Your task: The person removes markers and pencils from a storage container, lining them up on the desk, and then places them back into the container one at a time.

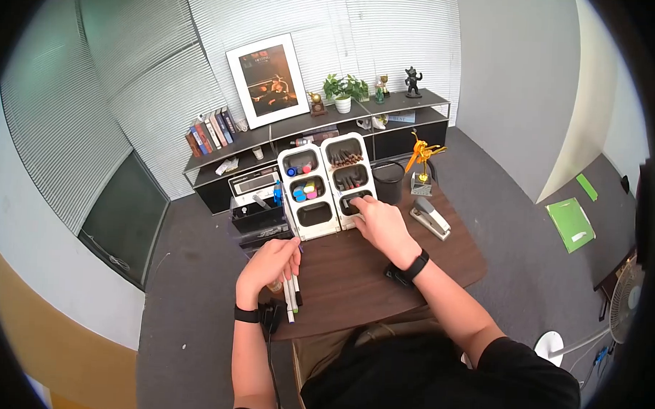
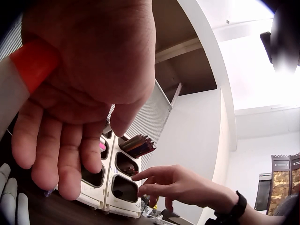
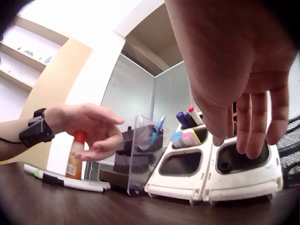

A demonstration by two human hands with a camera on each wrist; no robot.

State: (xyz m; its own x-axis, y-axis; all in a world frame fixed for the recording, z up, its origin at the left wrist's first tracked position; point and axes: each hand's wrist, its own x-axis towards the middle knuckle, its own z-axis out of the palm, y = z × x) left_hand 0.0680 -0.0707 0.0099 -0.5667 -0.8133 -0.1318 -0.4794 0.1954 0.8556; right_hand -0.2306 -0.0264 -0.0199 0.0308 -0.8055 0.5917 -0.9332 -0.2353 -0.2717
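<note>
My right hand (image 1: 384,224) reaches over the lower right compartment of a white six-compartment organizer (image 1: 319,234). Its fingers hang down, fairly straight, above that compartment in the right wrist view, where a small black object (image 3: 225,166) lies inside. My left hand (image 1: 269,264) hovers with relaxed fingers over the table's left side. Beneath it lie several white markers (image 1: 289,298), and a red-capped bottle (image 3: 73,161) stands close to its palm. Pencils (image 1: 346,158) fill the upper right compartment; colourful highlighters (image 1: 310,190) sit in the middle left one.
A clear and black desk holder (image 1: 258,229) stands left of the organizer. To the right are a stapler (image 1: 431,219), a black mesh cup (image 1: 389,185) and a golden figure trophy (image 1: 421,164). Behind the table runs a low black shelf (image 1: 405,142).
</note>
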